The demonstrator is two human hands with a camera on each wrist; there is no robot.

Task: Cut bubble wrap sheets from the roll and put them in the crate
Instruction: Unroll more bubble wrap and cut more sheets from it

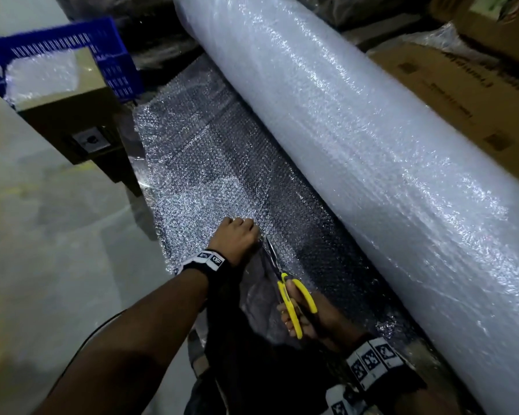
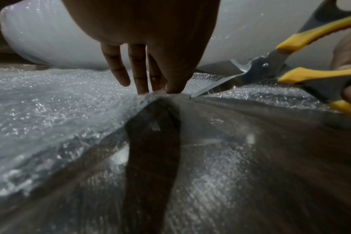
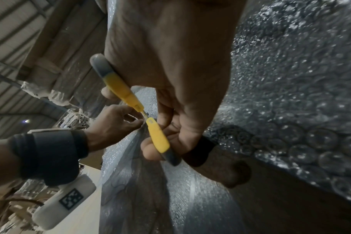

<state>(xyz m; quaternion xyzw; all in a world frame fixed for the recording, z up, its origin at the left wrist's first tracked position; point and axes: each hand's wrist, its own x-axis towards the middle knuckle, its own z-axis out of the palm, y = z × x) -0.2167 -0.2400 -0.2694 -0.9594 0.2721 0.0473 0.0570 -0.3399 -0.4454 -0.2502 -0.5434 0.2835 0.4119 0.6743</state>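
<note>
Both grips are busy: my left hand (image 1: 239,238) pinches the loose sheet (image 1: 210,175) beside the cut, and my right hand (image 1: 309,320) is curled through the yellow scissors (image 1: 288,298), blades parted at the cut edge. Biggest is the white roll (image 1: 357,130), running diagonally, its far end cut off. From it the sheet spreads flat and glinting, bubbles clear up close. At far left a blue crate (image 1: 114,64) holds wrap, partly hidden by a brown box (image 1: 72,121).
</note>
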